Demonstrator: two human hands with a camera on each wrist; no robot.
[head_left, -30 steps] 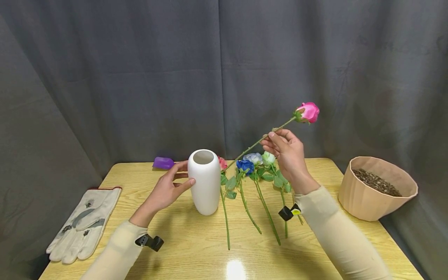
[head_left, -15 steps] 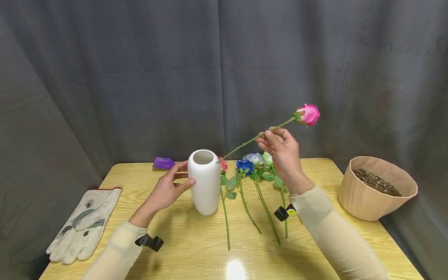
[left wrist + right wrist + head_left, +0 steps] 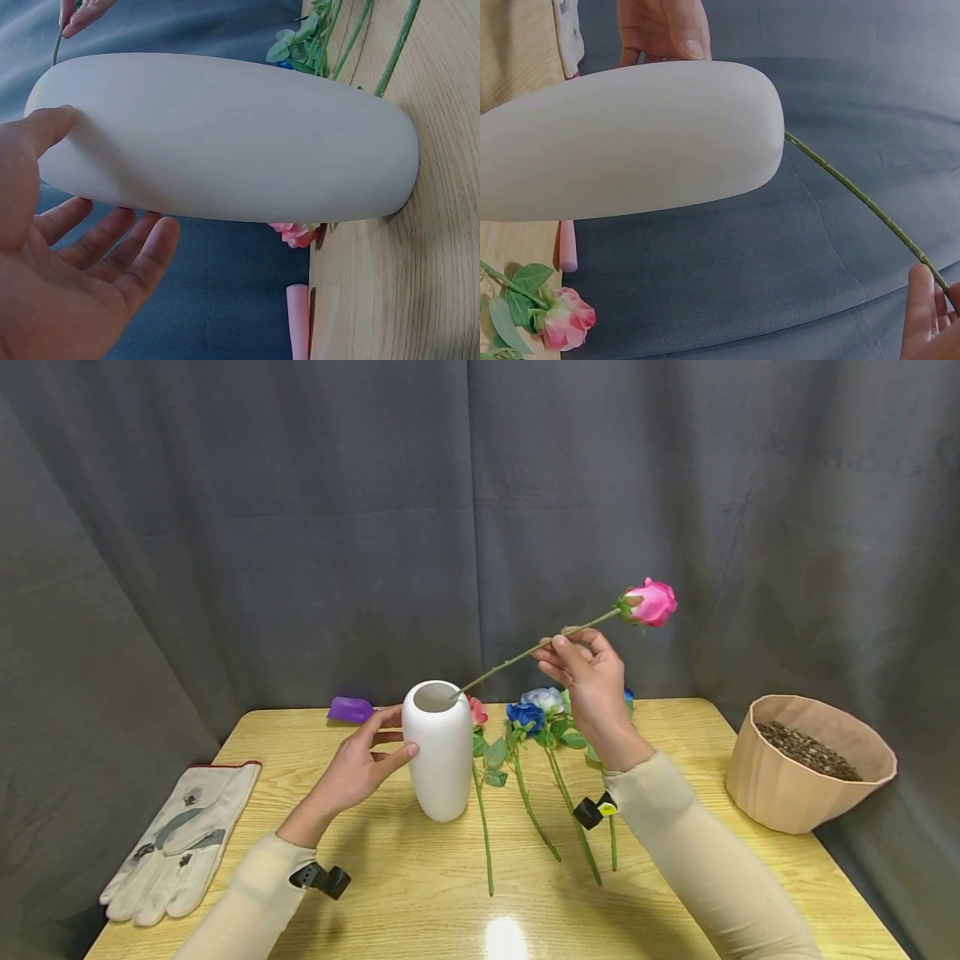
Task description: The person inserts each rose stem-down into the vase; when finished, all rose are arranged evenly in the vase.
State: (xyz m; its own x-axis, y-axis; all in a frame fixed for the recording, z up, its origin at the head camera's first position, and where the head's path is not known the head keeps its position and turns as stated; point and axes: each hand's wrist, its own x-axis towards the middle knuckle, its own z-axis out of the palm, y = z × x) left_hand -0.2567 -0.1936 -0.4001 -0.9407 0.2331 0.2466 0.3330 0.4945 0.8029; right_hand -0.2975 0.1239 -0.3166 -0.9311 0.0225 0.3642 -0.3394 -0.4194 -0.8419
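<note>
A white vase (image 3: 442,760) stands upright on the table. My left hand (image 3: 367,764) holds its upper left side, thumb in front and fingers behind; in the left wrist view the thumb lies against the vase (image 3: 225,139) and the fingers are on its other side. My right hand (image 3: 588,681) pinches the stem of a pink rose (image 3: 651,602), bloom up to the right. The lower end of that stem (image 3: 855,191) reaches into the vase's mouth. Right of the vase lie a coral-pink rose (image 3: 476,710), a blue rose (image 3: 527,717) and several other flowers.
A peach pot (image 3: 757,777) of brown mulch stands at the table's right edge. White gardening gloves (image 3: 180,843) lie on the left. Behind the left hand is a purple scoop (image 3: 350,709). A grey curtain (image 3: 337,527) hangs behind the table (image 3: 420,893).
My right hand has moved left with the pink rose, bringing the stem's lower end from right of the vase into its mouth. The left hand and vase have stayed still.
</note>
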